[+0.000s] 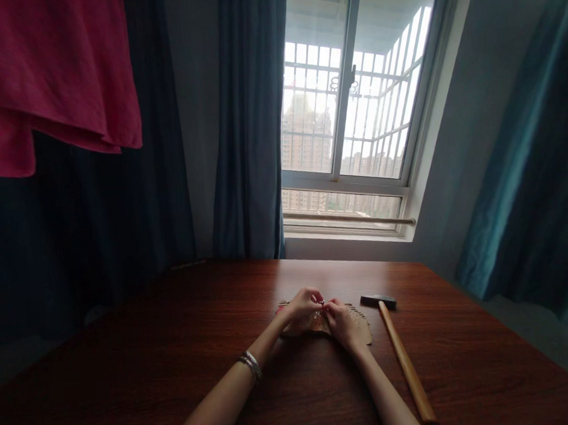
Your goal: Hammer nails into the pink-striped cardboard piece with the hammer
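Observation:
Both my hands meet over a flat tan piece [361, 331], perhaps leather or wood, with small holes along its edge. It lies on the dark wooden table [177, 357]. My left hand [304, 303] is closed in a pinch at its fingertips. My right hand [341, 320] is also pinched, its fingertips touching those of the left. Something tiny and shiny sits between the fingertips; I cannot make out what it is. A silver bracelet [251, 364] circles my left wrist.
A hammer lies just right of my right hand, its dark head [378, 301] far from me and its long wooden handle [406, 364] running toward the near edge. Behind the table are blue curtains [251, 125], a barred window [354, 107] and a hanging red cloth [52, 72].

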`<state>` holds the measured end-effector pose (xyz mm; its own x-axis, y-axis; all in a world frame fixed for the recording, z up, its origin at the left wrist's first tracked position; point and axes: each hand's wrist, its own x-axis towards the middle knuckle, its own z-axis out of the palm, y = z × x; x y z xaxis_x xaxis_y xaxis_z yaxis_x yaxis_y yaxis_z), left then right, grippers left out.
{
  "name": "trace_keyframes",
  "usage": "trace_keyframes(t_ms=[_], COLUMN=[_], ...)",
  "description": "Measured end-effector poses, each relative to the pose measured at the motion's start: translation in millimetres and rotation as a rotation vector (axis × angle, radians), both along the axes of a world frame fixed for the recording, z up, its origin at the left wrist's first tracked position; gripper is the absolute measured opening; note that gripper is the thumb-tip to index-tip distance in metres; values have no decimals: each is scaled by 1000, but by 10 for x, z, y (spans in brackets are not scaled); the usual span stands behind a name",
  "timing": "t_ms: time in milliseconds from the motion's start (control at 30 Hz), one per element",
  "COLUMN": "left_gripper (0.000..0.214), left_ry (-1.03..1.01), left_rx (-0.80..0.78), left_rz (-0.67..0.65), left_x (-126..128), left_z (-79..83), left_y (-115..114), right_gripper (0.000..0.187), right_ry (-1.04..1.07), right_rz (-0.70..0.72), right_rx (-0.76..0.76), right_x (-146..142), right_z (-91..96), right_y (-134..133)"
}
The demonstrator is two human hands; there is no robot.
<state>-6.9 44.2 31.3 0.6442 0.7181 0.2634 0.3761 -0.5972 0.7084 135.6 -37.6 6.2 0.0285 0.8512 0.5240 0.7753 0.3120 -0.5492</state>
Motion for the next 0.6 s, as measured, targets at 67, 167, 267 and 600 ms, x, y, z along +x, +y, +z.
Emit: trace_keyframes(t_ms=[67, 167, 267, 600], left_gripper=[27, 27, 28, 27], left_ry=[-4, 0, -4, 49], left_rx=[4, 3, -6, -57], left_rz=[-2, 1, -4, 60], left_x=[3, 3, 3, 2], left_z=[-4, -3, 11, 52], left_y=[2, 1, -5, -35], right_gripper=[22, 22, 23, 30], right_ry=[7, 10, 4, -95], right_rz=[7, 8, 10, -200], right_rx=[5, -1, 0, -128], right_x=[6, 4, -17, 470], right_z=[-4, -4, 5, 447], right_y=[2, -6, -23, -384])
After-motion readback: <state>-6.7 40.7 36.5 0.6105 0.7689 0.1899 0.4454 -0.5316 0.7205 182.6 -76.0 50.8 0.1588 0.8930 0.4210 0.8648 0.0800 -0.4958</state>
